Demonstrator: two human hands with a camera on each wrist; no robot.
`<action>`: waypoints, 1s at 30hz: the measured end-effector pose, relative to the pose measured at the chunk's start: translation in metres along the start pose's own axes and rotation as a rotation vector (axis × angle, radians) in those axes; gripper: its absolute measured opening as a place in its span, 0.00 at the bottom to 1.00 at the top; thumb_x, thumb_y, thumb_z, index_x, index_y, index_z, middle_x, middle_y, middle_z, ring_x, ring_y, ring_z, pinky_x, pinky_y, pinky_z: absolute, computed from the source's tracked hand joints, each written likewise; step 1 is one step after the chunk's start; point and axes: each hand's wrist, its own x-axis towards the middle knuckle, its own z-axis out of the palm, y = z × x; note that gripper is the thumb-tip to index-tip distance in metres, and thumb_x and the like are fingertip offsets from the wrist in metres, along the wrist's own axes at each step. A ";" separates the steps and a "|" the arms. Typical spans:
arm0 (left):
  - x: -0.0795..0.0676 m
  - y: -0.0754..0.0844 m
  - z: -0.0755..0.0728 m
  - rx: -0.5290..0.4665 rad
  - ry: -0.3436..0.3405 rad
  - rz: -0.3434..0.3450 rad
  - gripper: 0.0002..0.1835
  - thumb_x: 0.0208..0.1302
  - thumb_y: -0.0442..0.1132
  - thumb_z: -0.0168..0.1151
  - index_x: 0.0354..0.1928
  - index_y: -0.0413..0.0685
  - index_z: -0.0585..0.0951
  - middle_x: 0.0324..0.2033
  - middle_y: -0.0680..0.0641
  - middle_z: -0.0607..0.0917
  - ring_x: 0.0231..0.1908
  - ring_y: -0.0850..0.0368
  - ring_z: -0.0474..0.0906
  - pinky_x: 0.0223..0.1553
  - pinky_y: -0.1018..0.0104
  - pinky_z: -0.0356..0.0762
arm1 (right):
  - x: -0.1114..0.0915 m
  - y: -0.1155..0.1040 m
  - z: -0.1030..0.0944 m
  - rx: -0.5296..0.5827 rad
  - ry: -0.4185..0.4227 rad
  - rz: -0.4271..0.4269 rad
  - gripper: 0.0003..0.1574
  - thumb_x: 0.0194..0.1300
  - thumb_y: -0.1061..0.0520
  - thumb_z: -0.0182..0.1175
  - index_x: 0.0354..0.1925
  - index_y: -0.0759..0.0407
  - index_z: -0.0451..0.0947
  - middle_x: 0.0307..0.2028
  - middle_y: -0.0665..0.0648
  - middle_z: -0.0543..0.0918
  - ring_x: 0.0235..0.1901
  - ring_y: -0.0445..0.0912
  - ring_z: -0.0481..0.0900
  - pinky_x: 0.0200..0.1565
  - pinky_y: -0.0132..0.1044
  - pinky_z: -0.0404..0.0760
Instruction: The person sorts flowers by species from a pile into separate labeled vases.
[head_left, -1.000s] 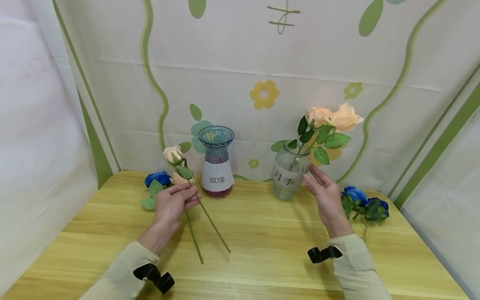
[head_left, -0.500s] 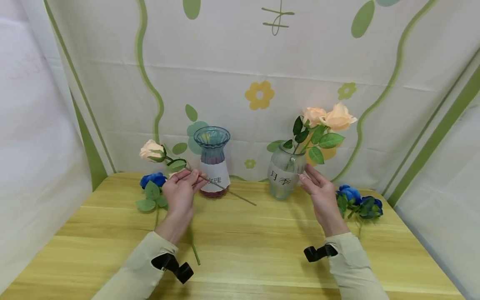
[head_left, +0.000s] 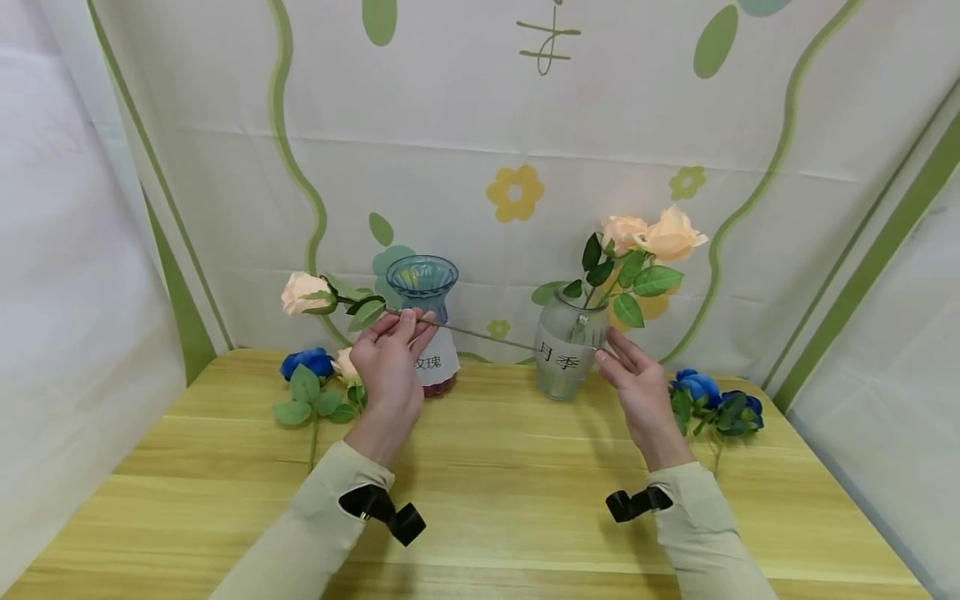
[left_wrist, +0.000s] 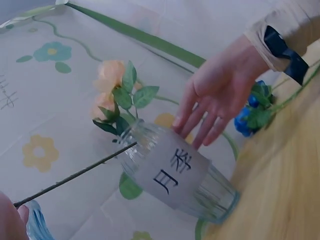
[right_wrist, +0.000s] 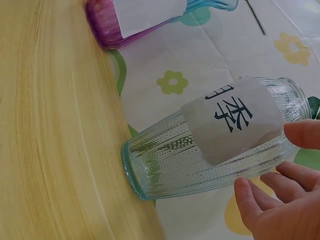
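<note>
My left hand [head_left: 390,358] pinches the stem of a peach rose [head_left: 306,294], held nearly level above the table. Its bloom points left. The bare stem [left_wrist: 75,174] reaches right, and its tip overlaps the clear ribbed glass vase [head_left: 555,385] just below the rim in the left wrist view; whether it touches cannot be told. Two peach roses [head_left: 671,233] with green leaves stand in that vase, which bears a white label [left_wrist: 172,170] reading 月季. My right hand [head_left: 637,387] is at the vase's right side, fingers loosely extended, thumb near the neck [right_wrist: 295,97].
Behind my left hand stands a blue-and-purple vase [head_left: 422,279] labelled 玫瑰, partly hidden. At the left lie a blue flower [head_left: 306,364] and another peach rose [head_left: 345,367]. Blue flowers [head_left: 697,387] lie at the right. A printed white cloth [head_left: 450,192] hangs behind the table.
My left hand has lifted and moved right, turning the rose from a slanting pose to nearly level, with its stem end swung toward the clear vase. The right hand stays beside the vase.
</note>
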 end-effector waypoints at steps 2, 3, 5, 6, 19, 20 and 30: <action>0.000 0.000 0.007 -0.023 0.007 0.011 0.06 0.74 0.27 0.63 0.41 0.40 0.74 0.32 0.46 0.90 0.35 0.53 0.92 0.48 0.56 0.90 | 0.000 0.000 0.000 -0.007 -0.001 -0.003 0.41 0.82 0.51 0.56 0.85 0.47 0.53 0.85 0.46 0.54 0.83 0.45 0.58 0.76 0.40 0.71; 0.000 0.000 0.011 -0.032 0.013 0.014 0.06 0.73 0.27 0.64 0.40 0.39 0.75 0.31 0.45 0.90 0.35 0.52 0.92 0.48 0.56 0.91 | 0.000 0.000 0.000 -0.010 -0.001 -0.003 0.41 0.82 0.51 0.56 0.85 0.46 0.53 0.85 0.46 0.54 0.83 0.45 0.58 0.76 0.39 0.71; 0.000 -0.001 0.019 -0.053 0.018 0.016 0.06 0.73 0.27 0.64 0.39 0.39 0.75 0.31 0.45 0.90 0.35 0.51 0.93 0.47 0.56 0.91 | 0.000 0.000 -0.001 -0.014 -0.001 -0.004 0.41 0.82 0.51 0.56 0.85 0.47 0.53 0.85 0.46 0.54 0.83 0.45 0.58 0.75 0.38 0.72; 0.000 -0.002 0.023 -0.066 0.022 0.016 0.06 0.72 0.27 0.64 0.39 0.39 0.75 0.32 0.44 0.90 0.35 0.51 0.93 0.47 0.56 0.91 | 0.000 0.000 -0.001 -0.014 0.000 -0.004 0.41 0.82 0.51 0.55 0.85 0.47 0.53 0.85 0.46 0.54 0.83 0.45 0.59 0.75 0.37 0.72; 0.001 -0.013 0.063 -0.134 0.050 0.006 0.06 0.72 0.27 0.65 0.38 0.39 0.76 0.34 0.40 0.90 0.37 0.50 0.93 0.50 0.56 0.90 | 0.000 0.002 0.000 -0.009 0.005 -0.014 0.40 0.82 0.52 0.56 0.84 0.48 0.55 0.85 0.48 0.56 0.82 0.46 0.60 0.69 0.29 0.76; 0.001 -0.014 0.065 -0.130 0.050 0.009 0.06 0.72 0.27 0.65 0.39 0.39 0.76 0.34 0.41 0.90 0.37 0.51 0.93 0.50 0.56 0.90 | 0.000 0.002 0.000 -0.006 0.004 -0.010 0.40 0.82 0.51 0.56 0.84 0.48 0.55 0.85 0.48 0.56 0.82 0.46 0.60 0.69 0.29 0.76; 0.001 -0.028 0.081 -0.108 0.017 0.011 0.07 0.71 0.29 0.67 0.40 0.42 0.77 0.33 0.45 0.88 0.35 0.52 0.91 0.51 0.57 0.90 | 0.000 0.000 0.001 0.003 0.012 0.001 0.41 0.82 0.50 0.57 0.84 0.46 0.55 0.85 0.45 0.56 0.82 0.44 0.61 0.77 0.42 0.70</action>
